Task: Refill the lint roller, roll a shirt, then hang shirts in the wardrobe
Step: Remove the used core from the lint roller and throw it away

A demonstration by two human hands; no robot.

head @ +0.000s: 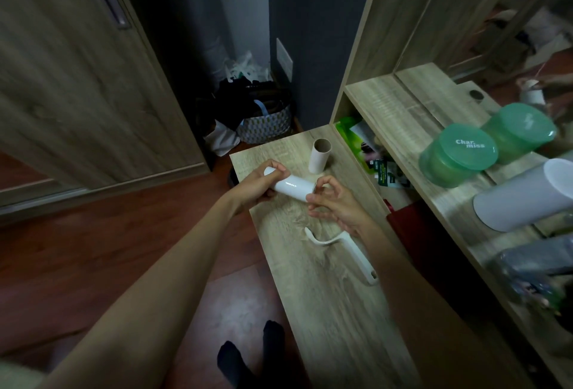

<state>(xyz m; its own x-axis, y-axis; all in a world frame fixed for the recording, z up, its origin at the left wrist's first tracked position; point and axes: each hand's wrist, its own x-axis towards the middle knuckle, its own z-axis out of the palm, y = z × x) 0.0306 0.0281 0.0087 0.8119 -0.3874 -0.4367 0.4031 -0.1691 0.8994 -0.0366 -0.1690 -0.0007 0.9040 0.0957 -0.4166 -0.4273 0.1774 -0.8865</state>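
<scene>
Head view: L hand (259, 187) curls fingers round refill roll (293, 187) left end; R hand (336, 202) pinches right end.

Left hand (259, 185) grips the white refill roll (294, 186) round its far end, holding it just above the surface (325, 311). Right hand (335, 202) pinches at the roll's near end, fingers curled. Behind them a bare cardboard core (320, 156) stands upright. The white roller handle (356, 253) lies flat beside the right wrist.
</scene>
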